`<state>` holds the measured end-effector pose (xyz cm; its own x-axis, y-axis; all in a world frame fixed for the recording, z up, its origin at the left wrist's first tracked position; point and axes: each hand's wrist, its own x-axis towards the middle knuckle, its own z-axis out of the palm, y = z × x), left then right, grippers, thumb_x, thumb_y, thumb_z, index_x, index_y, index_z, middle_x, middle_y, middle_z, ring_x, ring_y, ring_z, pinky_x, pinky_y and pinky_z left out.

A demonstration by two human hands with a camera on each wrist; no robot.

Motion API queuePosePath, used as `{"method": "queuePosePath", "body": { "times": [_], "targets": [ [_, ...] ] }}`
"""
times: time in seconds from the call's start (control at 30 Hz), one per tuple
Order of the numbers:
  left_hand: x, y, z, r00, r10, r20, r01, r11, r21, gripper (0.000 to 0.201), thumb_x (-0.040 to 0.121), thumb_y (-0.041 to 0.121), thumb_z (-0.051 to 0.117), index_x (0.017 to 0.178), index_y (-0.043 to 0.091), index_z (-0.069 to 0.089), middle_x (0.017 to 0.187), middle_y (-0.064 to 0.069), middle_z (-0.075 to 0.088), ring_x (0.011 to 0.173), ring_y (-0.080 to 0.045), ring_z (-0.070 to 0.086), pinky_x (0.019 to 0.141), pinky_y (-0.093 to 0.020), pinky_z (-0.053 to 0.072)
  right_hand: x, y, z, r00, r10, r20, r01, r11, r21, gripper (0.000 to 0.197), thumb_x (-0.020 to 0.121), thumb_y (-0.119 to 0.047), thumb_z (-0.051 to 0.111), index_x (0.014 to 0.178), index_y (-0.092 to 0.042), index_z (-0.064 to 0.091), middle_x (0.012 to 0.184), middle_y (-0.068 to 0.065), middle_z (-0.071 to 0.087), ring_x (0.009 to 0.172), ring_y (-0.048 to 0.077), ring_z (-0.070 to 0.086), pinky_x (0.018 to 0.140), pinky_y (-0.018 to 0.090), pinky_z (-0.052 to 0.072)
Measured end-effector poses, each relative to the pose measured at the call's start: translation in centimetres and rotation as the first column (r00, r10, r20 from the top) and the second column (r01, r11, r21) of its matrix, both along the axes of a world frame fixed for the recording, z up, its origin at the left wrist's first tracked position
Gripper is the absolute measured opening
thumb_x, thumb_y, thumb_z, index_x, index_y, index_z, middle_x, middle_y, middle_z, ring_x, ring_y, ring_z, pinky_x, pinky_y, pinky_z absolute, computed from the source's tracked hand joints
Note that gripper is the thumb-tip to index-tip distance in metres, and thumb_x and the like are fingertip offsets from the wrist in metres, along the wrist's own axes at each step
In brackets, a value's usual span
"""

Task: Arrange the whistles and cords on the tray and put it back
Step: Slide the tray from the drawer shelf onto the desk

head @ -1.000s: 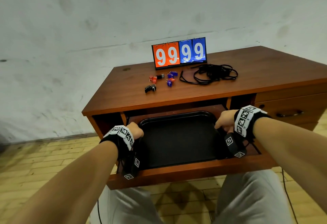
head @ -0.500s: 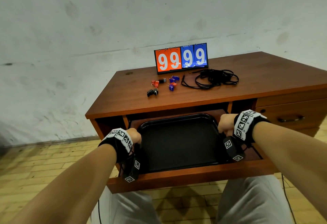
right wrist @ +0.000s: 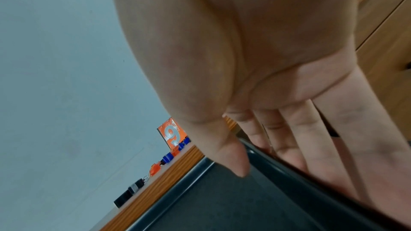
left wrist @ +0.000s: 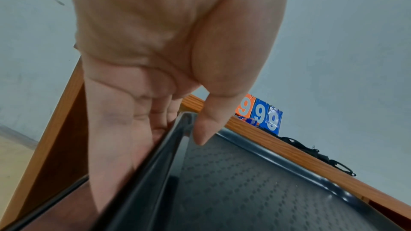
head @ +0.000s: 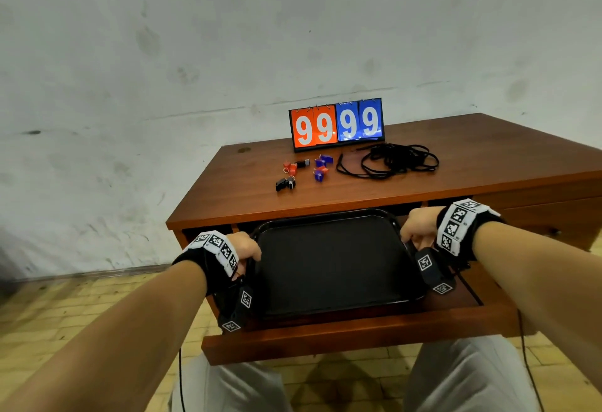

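Note:
A black tray (head: 329, 257) is lifted above the pulled-out desk shelf (head: 358, 330). My left hand (head: 246, 247) grips its left rim (left wrist: 160, 161), thumb on top and fingers underneath. My right hand (head: 418, 229) grips the right rim (right wrist: 286, 175) the same way. The tray (left wrist: 255, 191) holds nothing. On the desktop (head: 472, 157) lie several whistles: orange (head: 290, 167), blue (head: 323, 160) and black (head: 285, 183). A tangle of black cords (head: 394, 160) lies to their right.
A flip scoreboard (head: 337, 124) reading 9999 stands at the back of the desk, just behind the whistles. A drawer front (head: 553, 213) is at the right. A grey wall rises behind the desk. My knees sit under the shelf.
Both hands have raised the tray off the shelf; its far edge now sits higher, near the desktop's front edge. The view has tilted upward.

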<state>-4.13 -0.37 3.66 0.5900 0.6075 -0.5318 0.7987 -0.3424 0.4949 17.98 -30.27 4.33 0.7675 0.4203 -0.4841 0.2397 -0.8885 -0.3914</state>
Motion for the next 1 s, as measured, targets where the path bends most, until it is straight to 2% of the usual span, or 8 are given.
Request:
{"method": "queuePosePath", "body": {
  "times": [0.1, 0.23, 0.33, 0.47, 0.6, 0.73, 0.87, 1.0],
  "targets": [
    [-0.1, 0.3, 1.2, 1.000, -0.021, 0.016, 0.021, 1.000, -0.012, 0.027, 0.076, 0.007, 0.061, 0.097, -0.009, 0.057, 0.081, -0.031, 0.062, 0.072, -0.041, 0.060, 0.074, -0.053, 0.052, -0.2, -0.3, 1.0, 1.000, -0.007, 0.014, 0.006, 1.000, 0.016, 0.010, 0.087, -0.010, 0.061, 0.085, 0.000, 0.061, 0.080, 0.018, 0.067, 0.060, 0.029, 0.060, 0.073, 0.040, 0.052],
    [-0.2, 0.1, 2.9, 0.998, -0.041, 0.042, 0.041, 0.999, 0.016, 0.035, 0.069, 0.013, 0.065, 0.096, -0.010, 0.065, 0.087, -0.033, 0.070, 0.078, -0.046, 0.068, 0.082, -0.061, 0.054, 0.0, -0.5, 2.2, 0.999, -0.026, 0.025, 0.024, 0.997, 0.067, 0.009, 0.084, -0.009, 0.063, 0.082, 0.000, 0.064, 0.083, 0.021, 0.069, 0.070, 0.034, 0.062, 0.082, 0.047, 0.055],
    [0.0, -0.1, 3.5, 0.995, -0.048, 0.083, 0.043, 0.997, 0.059, 0.033, 0.069, 0.014, 0.065, 0.092, -0.009, 0.063, 0.086, -0.032, 0.071, 0.079, -0.048, 0.070, 0.078, -0.057, 0.058, 0.1, -0.4, 3.1, 0.998, -0.041, 0.052, 0.035, 0.994, 0.099, 0.010, 0.083, -0.010, 0.064, 0.081, -0.001, 0.063, 0.086, 0.019, 0.069, 0.072, 0.034, 0.063, 0.081, 0.046, 0.055],
    [1.1, 1.5, 3.0, 0.994, -0.007, 0.112, 0.002, 0.999, 0.042, 0.047, 0.062, 0.018, 0.067, 0.102, -0.006, 0.057, 0.092, -0.036, 0.068, 0.076, -0.050, 0.070, 0.072, -0.070, 0.053, 1.4, 0.3, 3.8, 0.998, -0.052, 0.042, 0.046, 0.988, 0.149, 0.010, 0.080, -0.007, 0.065, 0.081, 0.003, 0.063, 0.082, 0.021, 0.068, 0.076, 0.038, 0.066, 0.081, 0.052, 0.055],
    [2.2, 1.2, 4.7, 0.986, 0.017, 0.167, -0.029, 0.997, 0.068, 0.034, 0.075, 0.012, 0.064, 0.102, -0.008, 0.059, 0.084, -0.028, 0.065, 0.059, -0.037, 0.064, 0.061, -0.045, 0.056, 2.6, 1.7, 4.8, 0.998, -0.054, 0.045, 0.046, 0.985, 0.165, 0.012, 0.084, -0.006, 0.062, 0.087, 0.005, 0.062, 0.087, 0.023, 0.066, 0.069, 0.035, 0.064, 0.058, 0.035, 0.053],
    [4.0, 2.1, 5.1, 0.985, 0.029, 0.167, -0.038, 0.998, 0.050, 0.030, 0.078, 0.010, 0.063, 0.101, -0.009, 0.061, 0.082, -0.024, 0.062, 0.058, -0.032, 0.061, 0.059, -0.039, 0.051, 4.2, 3.0, 5.5, 0.998, -0.031, 0.045, 0.024, 0.988, 0.151, 0.012, 0.086, -0.009, 0.062, 0.088, 0.003, 0.063, 0.083, 0.020, 0.066, 0.059, 0.030, 0.063, 0.044, 0.025, 0.049],
    [5.9, 3.3, 5.0, 0.980, 0.052, 0.190, -0.050, 0.999, -0.017, 0.039, 0.070, 0.011, 0.065, 0.104, -0.009, 0.060, 0.087, -0.025, 0.061, 0.068, -0.036, 0.061, 0.068, -0.049, 0.053, 6.3, 4.6, 5.3, 0.999, -0.033, 0.032, 0.027, 0.986, 0.166, 0.011, 0.084, -0.006, 0.063, 0.077, 0.001, 0.063, 0.072, 0.020, 0.065, 0.055, 0.030, 0.061, 0.046, 0.030, 0.050],
    [7.9, 4.7, 4.8, 0.983, 0.044, 0.179, -0.045, 0.999, 0.006, 0.035, 0.078, 0.012, 0.066, 0.107, -0.006, 0.059, 0.101, -0.030, 0.067, 0.086, -0.047, 0.070, 0.076, -0.063, 0.056, 7.8, 6.0, 5.1, 0.997, -0.073, 0.031, 0.067, 0.981, 0.179, 0.024, 0.089, -0.006, 0.061, 0.066, -0.002, 0.057, 0.047, 0.009, 0.059, 0.034, 0.022, 0.054, 0.035, 0.019, 0.042]
  ]
}}
